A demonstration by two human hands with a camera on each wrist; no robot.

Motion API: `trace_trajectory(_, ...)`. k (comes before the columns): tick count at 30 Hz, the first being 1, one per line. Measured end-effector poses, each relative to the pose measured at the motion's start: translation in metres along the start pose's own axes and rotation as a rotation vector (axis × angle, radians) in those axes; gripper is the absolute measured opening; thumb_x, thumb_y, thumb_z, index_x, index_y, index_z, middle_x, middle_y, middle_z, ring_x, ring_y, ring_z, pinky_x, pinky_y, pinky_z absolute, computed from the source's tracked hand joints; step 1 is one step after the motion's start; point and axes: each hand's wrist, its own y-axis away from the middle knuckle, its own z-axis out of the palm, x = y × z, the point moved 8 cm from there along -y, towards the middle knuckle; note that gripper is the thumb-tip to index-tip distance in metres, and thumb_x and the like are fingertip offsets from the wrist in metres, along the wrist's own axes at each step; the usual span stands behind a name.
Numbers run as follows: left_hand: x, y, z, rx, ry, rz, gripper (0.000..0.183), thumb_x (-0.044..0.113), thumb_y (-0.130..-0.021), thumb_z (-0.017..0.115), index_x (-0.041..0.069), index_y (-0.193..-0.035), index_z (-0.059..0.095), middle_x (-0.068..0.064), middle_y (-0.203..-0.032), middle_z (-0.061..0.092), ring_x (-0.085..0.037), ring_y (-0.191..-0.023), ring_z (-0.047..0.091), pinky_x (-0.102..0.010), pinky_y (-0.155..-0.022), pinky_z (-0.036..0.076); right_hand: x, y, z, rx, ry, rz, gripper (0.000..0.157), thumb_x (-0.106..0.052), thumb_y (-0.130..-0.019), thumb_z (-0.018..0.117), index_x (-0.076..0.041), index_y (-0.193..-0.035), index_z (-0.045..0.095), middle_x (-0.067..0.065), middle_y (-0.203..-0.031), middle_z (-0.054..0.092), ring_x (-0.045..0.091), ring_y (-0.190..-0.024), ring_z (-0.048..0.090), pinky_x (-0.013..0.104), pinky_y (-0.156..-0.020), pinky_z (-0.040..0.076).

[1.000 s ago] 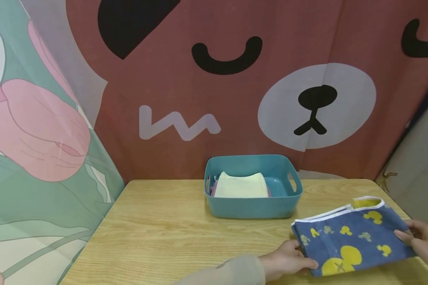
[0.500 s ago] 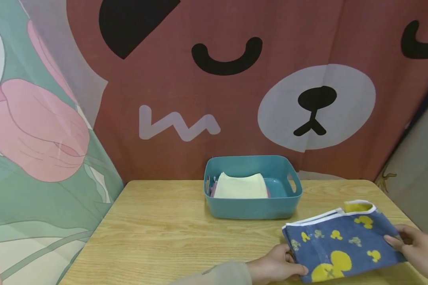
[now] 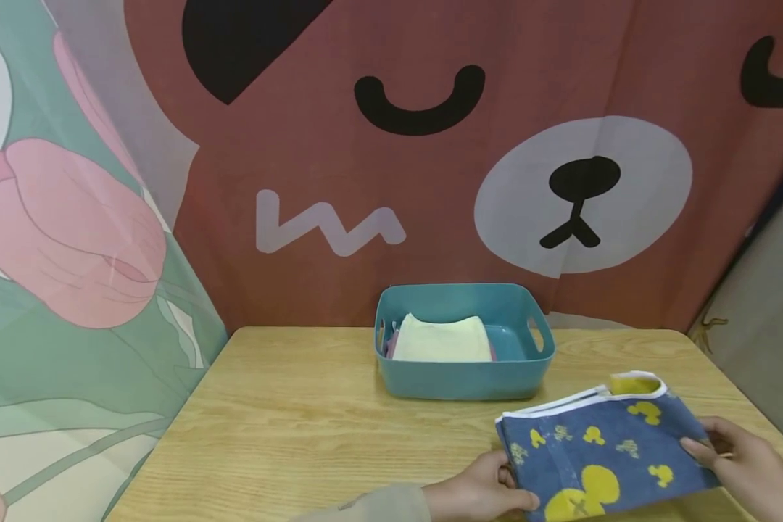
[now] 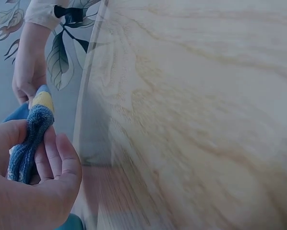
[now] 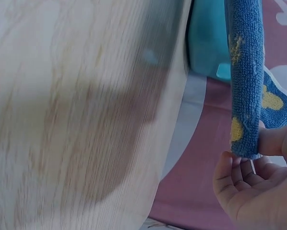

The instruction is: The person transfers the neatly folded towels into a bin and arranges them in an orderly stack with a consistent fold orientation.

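Observation:
A folded blue towel with yellow mouse-head shapes and a white border is held above the table's right front. My left hand pinches its left end, thumb on the front face and fingers behind. At the other end my right hand grips it with the thumb in front. The left wrist view shows the towel's thick terry layers between thumb and fingers. In the right wrist view the towel hangs as a narrow folded edge, the right hand pinching its lower end.
A teal plastic basket stands at the back of the wooden table. Inside it lie a folded cream cloth and something pink beneath. Behind the table hangs a brown curtain with a bear print; a floral one hangs at left.
Both hands have carried the towel leftward and slightly down toward the table's front. Both grips stay the same. The basket and cloth have not moved.

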Motion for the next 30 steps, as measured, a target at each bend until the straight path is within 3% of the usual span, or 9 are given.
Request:
trace_trajectory(3,-0.002,0.006,-0.003,-0.011,0.010,0.010,0.030,0.003,-0.098,0.059,0.019,-0.122,0.064,0.003,-0.077,0.066,-0.002,-0.067,0.060,-0.020,-0.070,0.051,-0.005,0.004,0.006,-0.024,-0.002,-0.012,0.050,-0.020,-0.097,0.065,0.021,-0.119,0.047,0.013,-0.089,0.063,0.030,-0.080,0.062,0.043,-0.066,0.053)
trace_trajectory(8,-0.003,0.016,-0.011,0.004,0.014,0.035,0.032,0.001,-0.097,0.060,0.016,-0.125,0.062,-0.006,-0.089,0.071,-0.005,-0.074,0.063,-0.023,-0.073,0.054,-0.018,0.011,0.009,-0.010,-0.003,-0.047,0.043,-0.017,-0.096,0.066,0.017,-0.117,0.051,0.010,-0.089,0.063,0.027,-0.080,0.062,0.041,-0.065,0.052)
trace_trajectory(14,-0.002,0.026,-0.020,0.024,0.025,0.061,0.037,0.000,-0.096,0.060,0.013,-0.130,0.058,-0.004,-0.093,0.070,-0.009,-0.082,0.065,-0.022,-0.074,0.053,-0.032,0.019,0.012,-0.027,-0.002,-0.075,0.042,-0.020,-0.096,0.066,0.015,-0.116,0.053,0.009,-0.091,0.063,0.026,-0.081,0.062,0.039,-0.064,0.053)
trace_trajectory(23,-0.001,0.043,-0.039,0.148,-0.003,0.112,0.042,0.000,-0.091,0.066,0.012,-0.131,0.058,0.000,-0.081,0.059,-0.008,-0.069,0.055,-0.020,-0.064,0.045,-0.045,0.028,0.026,-0.039,-0.066,-0.088,0.040,-0.020,-0.097,0.066,0.013,-0.117,0.054,0.005,-0.091,0.064,0.016,-0.079,0.061,0.030,-0.064,0.053)
trace_trajectory(26,0.000,0.048,-0.045,0.174,-0.015,0.118,0.040,0.001,-0.089,0.067,0.011,-0.127,0.060,0.000,-0.079,0.057,-0.009,-0.067,0.053,-0.021,-0.063,0.044,-0.050,0.030,0.030,-0.030,-0.091,-0.105,0.036,-0.015,-0.097,0.065,0.012,-0.118,0.055,0.004,-0.092,0.064,0.012,-0.078,0.060,0.029,-0.065,0.053)
trace_trajectory(30,0.001,0.052,-0.051,0.209,-0.021,0.114,0.025,0.001,-0.087,0.068,0.010,-0.110,0.062,0.001,-0.074,0.050,-0.010,-0.060,0.044,-0.023,-0.060,0.039,-0.054,0.031,0.036,-0.055,-0.148,-0.096,0.034,-0.014,-0.096,0.066,0.009,-0.119,0.056,0.004,-0.095,0.064,0.008,-0.078,0.059,0.029,-0.068,0.053)
